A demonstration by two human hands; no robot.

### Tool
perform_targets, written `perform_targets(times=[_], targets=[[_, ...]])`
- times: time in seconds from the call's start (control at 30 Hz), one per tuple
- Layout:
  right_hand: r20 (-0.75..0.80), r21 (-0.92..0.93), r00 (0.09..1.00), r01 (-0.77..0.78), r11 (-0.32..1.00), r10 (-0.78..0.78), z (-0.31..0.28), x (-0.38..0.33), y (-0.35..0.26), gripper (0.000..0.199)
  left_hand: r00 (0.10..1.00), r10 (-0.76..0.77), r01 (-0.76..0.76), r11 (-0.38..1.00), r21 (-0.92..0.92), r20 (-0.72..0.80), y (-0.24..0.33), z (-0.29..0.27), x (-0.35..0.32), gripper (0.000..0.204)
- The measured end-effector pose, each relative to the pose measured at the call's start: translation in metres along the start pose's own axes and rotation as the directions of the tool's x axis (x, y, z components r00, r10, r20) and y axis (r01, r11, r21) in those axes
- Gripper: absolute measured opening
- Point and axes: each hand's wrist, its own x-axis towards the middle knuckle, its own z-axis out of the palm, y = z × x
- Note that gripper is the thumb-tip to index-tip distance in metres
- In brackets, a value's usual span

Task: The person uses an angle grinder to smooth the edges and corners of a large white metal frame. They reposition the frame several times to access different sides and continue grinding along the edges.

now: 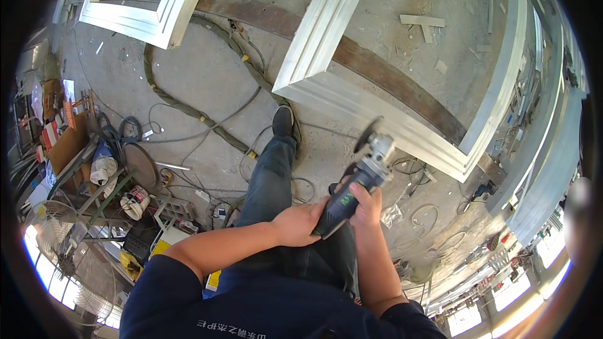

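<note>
View from above a person's head, looking down at both forearms, dark trousers and one black shoe (282, 120) on a dusty concrete floor (207, 75); both hands are clamped on an angle grinder (355, 185) held out in front of the body. The left hand (298, 223) wraps the rear of the grinder's dark body, fingers closed round it; the right hand (367, 204) grips the body just ahead, fingers curled over the top; the two hands sit close together, almost touching. The grinder points up and away from the person; its grey metal head and disc (366, 133) lie right at the near edge of a large aluminium frame (377, 119); whether the disc touches the metal cannot be told.

The frame lies flat, raised off the floor on a long rusty steel beam (389, 81) that runs slantwise under it; the frame's ribbed profile forms a corner to the left of the disc. A second, smaller frame (157, 22) rests farther left on the same beam. Small offcuts (424, 24) lie on the floor inside the large frame.

A thick braided hose (188, 110) and thin cables (213, 129) loop over the floor left of the leg; a round metal disc (139, 164) leans by a cluttered rack at the far left; a wire fan (47, 223) stands at the lower left.
</note>
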Motion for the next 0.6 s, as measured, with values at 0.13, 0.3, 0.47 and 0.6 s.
perform_targets(times=[0.13, 0.3, 0.47, 0.6], targets=[[0.014, -0.169, 0.998, -0.052, 0.984, 0.055, 0.059, 0.017, -0.014, 0.032, 0.998, -0.057, 0.052, 0.992, -0.111, -0.039, -0.007, -0.025, -0.015, 0.105], [-0.115, -0.385, 0.993, -0.077, 0.92, 0.035, 0.08, 0.027, -0.03, 0.033, 0.981, -0.01, -0.088, 0.869, -0.487, -0.194, -0.02, -0.023, -0.006, 0.119], [-0.069, -0.6, 0.988, 0.069, 0.797, -0.137, 0.069, 0.052, -0.036, 0.041, 0.97, -0.14, -0.113, 0.475, -0.873, -0.201, -0.022, -0.042, 0.057, 0.097], [-0.073, -0.788, 0.984, 0.044, 0.614, -0.165, 0.07, 0.065, -0.048, 0.044, 0.967, -0.226, -0.037, 0.322, -0.946, -0.115, -0.017, -0.057, 0.092, 0.092]])
